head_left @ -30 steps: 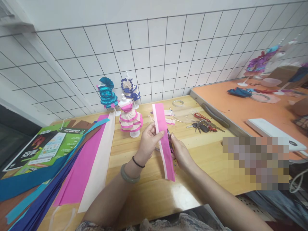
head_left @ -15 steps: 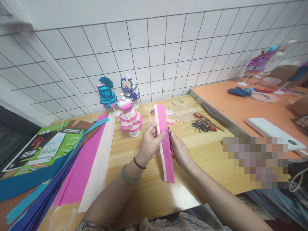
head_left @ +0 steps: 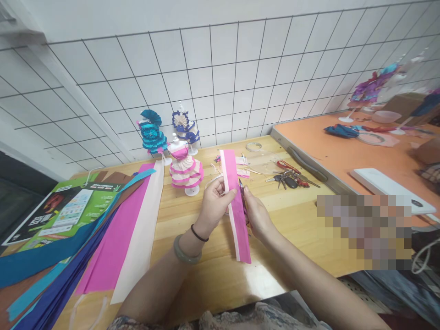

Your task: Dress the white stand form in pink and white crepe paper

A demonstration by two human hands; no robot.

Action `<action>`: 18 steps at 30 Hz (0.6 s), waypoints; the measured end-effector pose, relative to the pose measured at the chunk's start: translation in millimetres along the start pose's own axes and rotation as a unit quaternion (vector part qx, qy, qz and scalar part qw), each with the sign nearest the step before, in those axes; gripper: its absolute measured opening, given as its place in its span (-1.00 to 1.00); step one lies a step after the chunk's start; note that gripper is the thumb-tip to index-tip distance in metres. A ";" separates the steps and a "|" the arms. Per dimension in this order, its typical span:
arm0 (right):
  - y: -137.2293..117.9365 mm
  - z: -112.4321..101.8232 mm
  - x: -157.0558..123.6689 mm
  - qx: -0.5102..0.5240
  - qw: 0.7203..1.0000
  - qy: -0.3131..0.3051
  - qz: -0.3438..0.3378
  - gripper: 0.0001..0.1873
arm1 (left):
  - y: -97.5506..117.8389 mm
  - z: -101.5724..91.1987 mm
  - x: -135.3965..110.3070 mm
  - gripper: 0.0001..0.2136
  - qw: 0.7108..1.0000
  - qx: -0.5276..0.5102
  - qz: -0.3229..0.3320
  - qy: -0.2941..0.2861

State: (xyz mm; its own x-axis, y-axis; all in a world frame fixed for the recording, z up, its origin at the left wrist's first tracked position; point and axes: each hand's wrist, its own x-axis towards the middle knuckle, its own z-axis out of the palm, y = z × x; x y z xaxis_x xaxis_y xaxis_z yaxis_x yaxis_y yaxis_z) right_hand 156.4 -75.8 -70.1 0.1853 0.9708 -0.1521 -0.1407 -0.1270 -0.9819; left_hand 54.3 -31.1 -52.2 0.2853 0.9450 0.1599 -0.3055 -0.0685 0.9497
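A long pink paper strip (head_left: 236, 211) with a pale edge stands upright over the wooden table (head_left: 295, 229). My left hand (head_left: 215, 206) pinches its left side near the middle. My right hand (head_left: 256, 215) is closed on small scissors (head_left: 242, 197) whose blades sit against the strip's right edge. A bangle and a black band circle my left wrist.
Long sheets of pink, cream and blue crepe paper (head_left: 113, 247) lie at the left over green packets (head_left: 65, 211). Three paper-dress figurines (head_left: 184, 167) stand near the tiled wall. Keys and red scissors (head_left: 288, 176) lie to the right, with an orange table (head_left: 360, 146) beyond.
The strip and both hands have barely shifted; the scissors have crept slightly up along the strip's right edge.
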 end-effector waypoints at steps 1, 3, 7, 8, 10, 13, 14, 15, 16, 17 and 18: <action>0.1 0.0 0.0 -0.001 1.000 -0.002 -0.002 -0.45 | -0.2 -0.2 0.0 -0.75 1.000 -0.001 0.000 -0.002; 0.5 0.0 0.1 -0.001 1.000 -0.002 -0.006 -0.44 | -0.7 -0.5 -0.1 -0.75 1.000 -0.003 -0.001 -0.003; 0.4 0.0 0.0 -0.003 1.000 0.001 -0.007 -0.43 | -1.3 -0.4 0.0 -0.75 1.000 -0.009 -0.008 -0.002; 0.0 0.0 -0.2 -0.005 1.000 0.002 -0.007 -0.43 | -1.3 -0.2 0.0 -0.75 1.000 -0.010 -0.009 -0.002; -1.3 0.1 -0.7 -0.010 1.000 0.003 -0.006 -0.42 | -1.3 0.1 -0.1 -0.75 1.000 -0.008 -0.009 0.001; -2.6 0.4 -1.4 -0.015 1.000 0.003 -0.006 -0.40 | -1.7 0.3 -0.1 -0.74 1.000 -0.001 -0.012 0.006; -2.7 0.5 -1.5 -0.016 1.000 0.002 -0.006 -0.39 | -2.1 0.2 -0.1 -0.74 1.000 0.000 -0.012 0.006; -2.5 0.5 -1.4 -0.017 1.000 0.000 -0.006 -0.38 | -2.5 0.1 -0.1 -0.73 1.000 0.001 -0.012 0.006; -2.1 0.4 -1.2 -0.017 1.000 -0.001 -0.007 -0.38 | -2.9 -0.1 0.0 -0.73 1.000 0.002 -0.012 0.006; -1.7 0.2 -0.8 -0.017 1.000 -0.001 -0.011 -0.37 | -3.3 -0.2 0.1 -0.73 1.000 0.002 -0.012 0.006; -1.2 0.0 -0.4 -0.018 1.000 0.000 -0.016 -0.37 | -3.6 -0.3 0.2 -0.73 1.000 0.003 -0.012 0.006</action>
State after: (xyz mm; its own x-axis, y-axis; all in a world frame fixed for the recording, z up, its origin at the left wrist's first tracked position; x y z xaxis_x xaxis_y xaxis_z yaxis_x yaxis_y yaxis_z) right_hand 156.5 -76.0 -68.9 0.1883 0.9746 -0.1210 -0.1001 -0.1035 -0.9896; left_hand 55.2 -30.6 -55.7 0.2814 0.9502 0.1342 -0.2938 -0.0478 0.9547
